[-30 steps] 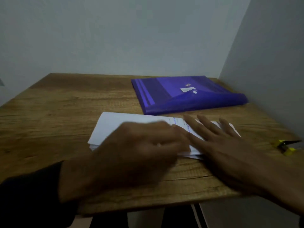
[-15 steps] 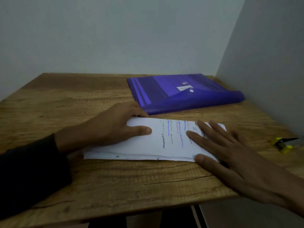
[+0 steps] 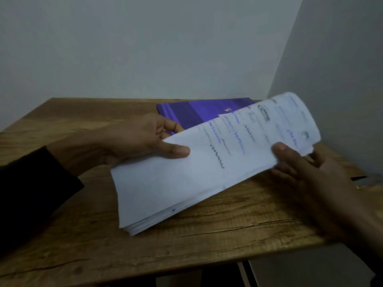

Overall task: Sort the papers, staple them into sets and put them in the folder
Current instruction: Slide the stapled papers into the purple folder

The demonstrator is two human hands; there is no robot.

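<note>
Papers (image 3: 207, 172) are held as one thick stack, lifted at the far right and dipping towards the near left, where the lowest corner looks close to the surface (image 3: 207, 245), though contact cannot be told. The left hand (image 3: 132, 141) grips the stack's left side, thumb laid flat on the top sheet and fingers curled beneath. The right hand (image 3: 315, 175) holds the right end, thumb pressed on top, the other fingers spread under the sheets.

Sorting appears to be the step in hand, with nothing yet stapled. It would best be done by keeping both thumbs firm so the sheets are not fanned out, squaring the stack against the surface, then lifting sheets off one by one.

The top sheet is white, with handwritten lines in blue and black ink; its far right end is curled upward and blurred. The purple folder (image 3: 196, 114) lies closed on the far side of the surface, partly hidden behind the papers.
</note>
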